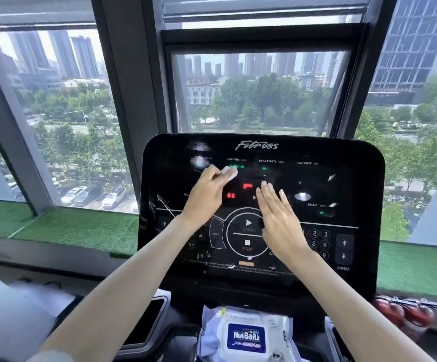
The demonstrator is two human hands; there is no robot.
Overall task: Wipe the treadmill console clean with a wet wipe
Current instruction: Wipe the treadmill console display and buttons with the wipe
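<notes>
The small crumpled white wet wipe (pixel 230 173) sits pinched in the left hand (pixel 205 194), its grip clamped on it against the glossy black treadmill console (pixel 355 178)'s upper display. The right hand (pixel 281 220), fingers spread apart and holding nothing, lies flat, probably steadying the panel.

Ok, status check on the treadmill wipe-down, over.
Left hand shut on wet wipe, pressed to upper console. Right hand open, flat over the START button. Wipe pack below, clear of the hands.
</notes>
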